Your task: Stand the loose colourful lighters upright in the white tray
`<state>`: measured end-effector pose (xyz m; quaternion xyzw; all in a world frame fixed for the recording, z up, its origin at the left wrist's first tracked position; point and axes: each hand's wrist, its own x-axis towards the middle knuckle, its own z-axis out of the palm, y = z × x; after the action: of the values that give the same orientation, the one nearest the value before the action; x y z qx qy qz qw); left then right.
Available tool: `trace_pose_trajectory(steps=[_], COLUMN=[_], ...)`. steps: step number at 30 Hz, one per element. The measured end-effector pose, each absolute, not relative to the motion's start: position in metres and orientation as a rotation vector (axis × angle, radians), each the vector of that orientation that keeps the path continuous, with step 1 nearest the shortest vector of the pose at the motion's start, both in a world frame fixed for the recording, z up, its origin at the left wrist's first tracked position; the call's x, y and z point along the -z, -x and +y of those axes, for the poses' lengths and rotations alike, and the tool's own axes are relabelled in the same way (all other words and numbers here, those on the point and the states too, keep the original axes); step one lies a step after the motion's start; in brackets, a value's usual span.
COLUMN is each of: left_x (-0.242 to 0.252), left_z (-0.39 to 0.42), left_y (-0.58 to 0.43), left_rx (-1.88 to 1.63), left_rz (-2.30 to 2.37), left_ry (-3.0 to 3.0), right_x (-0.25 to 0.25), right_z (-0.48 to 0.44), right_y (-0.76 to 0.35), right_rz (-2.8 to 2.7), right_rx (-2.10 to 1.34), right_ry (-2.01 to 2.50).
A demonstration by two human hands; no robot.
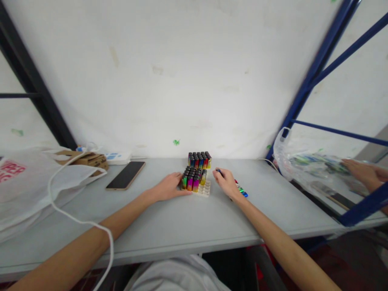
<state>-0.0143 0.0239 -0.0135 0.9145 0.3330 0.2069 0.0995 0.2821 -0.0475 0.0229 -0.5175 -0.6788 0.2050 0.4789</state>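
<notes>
The phone (125, 176) lies left of the lighter tray (204, 189).

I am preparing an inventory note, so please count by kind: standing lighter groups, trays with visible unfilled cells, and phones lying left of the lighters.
Standing lighter groups, rear and front: 2
Tray with unfilled cells: 1
Phone: 1
Total: 4

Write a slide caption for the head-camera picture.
Left hand at a partly filled tray of colorful lighters, right hand holding a small dark-blue object, more lighters behind.
</notes>
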Motion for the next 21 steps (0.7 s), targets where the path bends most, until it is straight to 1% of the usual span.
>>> trace_pose_trajectory(steps=[4,8,12,14,19,21], left_x=[0.014,0.012,0.010,0.009,0.010,0.009], left_z=[0.023,0.022,0.021,0.020,0.020,0.020], left_y=[0.016,0.016,0.015,0.015,0.014,0.015], left_rx=[-0.588,-0.582,-0.584,-0.589,-0.577,-0.572], left_rz=[1.006,0.997,0.998,0.997,0.989,0.991], left_ry=[-2.707,-2.697,-2.690,-2.685,-2.683,-2.683], right_x=[-0.033,-0.041,-0.041,-0.039,-0.033,-0.031], right_z=[-0.051,-0.054,-0.055,-0.055,-0.054,-0.052], right_y=[-0.287,-0.291,-0.291,-0.290,-0.287,-0.286], right_rz=[-1.746,-1.880,-2.015,-2.036,-2.009,-2.037], right_rx=[-0.422,-0.527,-0.367,-0.342,-0.530,-0.530], right_ry=[1.251,1.120,1.089,1.117,1.115,1.111])
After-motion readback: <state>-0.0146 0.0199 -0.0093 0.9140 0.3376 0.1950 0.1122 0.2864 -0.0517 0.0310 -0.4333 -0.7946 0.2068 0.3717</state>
